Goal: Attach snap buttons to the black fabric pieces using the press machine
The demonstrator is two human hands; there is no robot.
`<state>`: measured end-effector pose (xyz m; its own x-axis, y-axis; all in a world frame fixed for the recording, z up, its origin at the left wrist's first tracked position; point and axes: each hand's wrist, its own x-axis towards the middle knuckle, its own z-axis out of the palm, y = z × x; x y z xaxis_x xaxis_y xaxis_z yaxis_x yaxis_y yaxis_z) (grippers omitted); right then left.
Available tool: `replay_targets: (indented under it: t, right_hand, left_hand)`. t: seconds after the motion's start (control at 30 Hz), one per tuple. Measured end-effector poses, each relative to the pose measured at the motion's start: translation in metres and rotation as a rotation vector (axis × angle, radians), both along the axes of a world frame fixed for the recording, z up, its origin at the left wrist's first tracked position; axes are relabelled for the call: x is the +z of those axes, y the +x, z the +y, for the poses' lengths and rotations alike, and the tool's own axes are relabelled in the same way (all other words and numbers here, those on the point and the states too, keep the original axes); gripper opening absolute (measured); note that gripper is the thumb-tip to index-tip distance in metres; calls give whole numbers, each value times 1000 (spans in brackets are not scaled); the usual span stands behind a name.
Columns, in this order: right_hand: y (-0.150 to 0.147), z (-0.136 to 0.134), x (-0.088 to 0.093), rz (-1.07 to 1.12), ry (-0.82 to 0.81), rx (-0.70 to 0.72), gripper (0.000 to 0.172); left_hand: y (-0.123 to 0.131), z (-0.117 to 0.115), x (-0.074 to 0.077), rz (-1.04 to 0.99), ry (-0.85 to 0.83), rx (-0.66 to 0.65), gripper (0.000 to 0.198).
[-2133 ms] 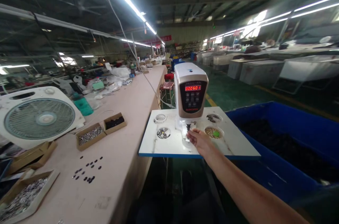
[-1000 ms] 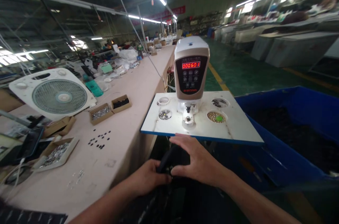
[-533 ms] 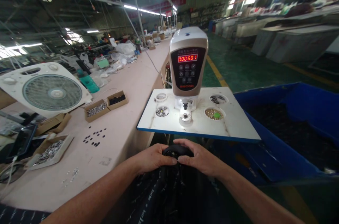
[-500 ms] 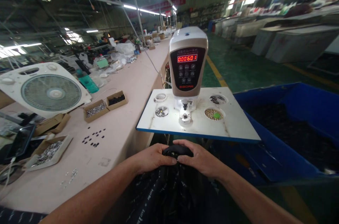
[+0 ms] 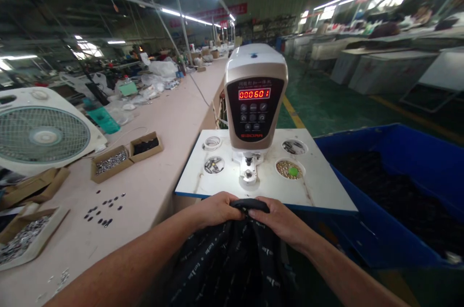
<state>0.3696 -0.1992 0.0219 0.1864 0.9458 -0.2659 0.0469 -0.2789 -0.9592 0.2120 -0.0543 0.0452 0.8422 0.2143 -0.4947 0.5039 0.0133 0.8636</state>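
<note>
Both of my hands grip the top edge of a black printed garment (image 5: 235,258) just in front of the white machine plate (image 5: 319,186). My left hand (image 5: 213,210) pinches the fabric on the left, my right hand (image 5: 281,222) on the right, with a folded black edge between them. Straight ahead stands a white and gold press machine (image 5: 255,96) whose red display reads 000601. Its die post (image 5: 248,174) is just beyond my fingers. Round wells in the plate hold small metal parts (image 5: 213,165) and brass pieces with a green one (image 5: 289,169).
A long beige table (image 5: 155,186) runs along the left with a white fan (image 5: 39,133), cardboard boxes of metal snaps (image 5: 110,162) and loose black buttons (image 5: 103,208). A large blue bin (image 5: 398,162) with dark fabric stands at the right. White tables line the far right.
My right hand left the machine's die post and came down to join the left on the black garment. Both hands then lifted the fabric edge up toward the plate.
</note>
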Motion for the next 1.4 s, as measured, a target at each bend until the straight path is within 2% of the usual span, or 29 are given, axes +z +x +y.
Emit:
replay_targets:
  t: [0.13,0.3,0.47,0.57,0.7,0.83,0.93,1.07,1.2,1.4]
  right_hand:
    - [24,15,4,-9,-16,38,29]
    - [47,30,-3,-148,3,79,19]
    - [52,34,-3,-218,87,83,16]
    - [49,35,-1,-198,92,58,18]
    - [42,35,-1,-132,47,-7,18]
    - [41,32,-3,-146,45,17,25]
    - [43,32,-3,-265,50,3,39]
    - [50,42,-3,-523,46,-71,35]
    - [65,60,-7,-724,66,-149,37]
    - [78,88,-11,-729,65,-237,33]
  left_hand:
    - [24,18,-5,4,76,7,20]
    - [39,32,-14,-71,170,-54,14]
    - [41,41,-15,-158,235,-176,12]
    - [42,46,-15,-187,227,-195,14]
    - [43,44,-18,-190,173,-164,19]
    - [42,39,-18,-167,132,-140,19]
    - [45,38,-16,-158,120,-125,18]
    - [56,42,-16,-142,129,-42,16]
    - [70,48,-18,-147,93,64,23]
    - [84,63,-20,-142,74,172,28]
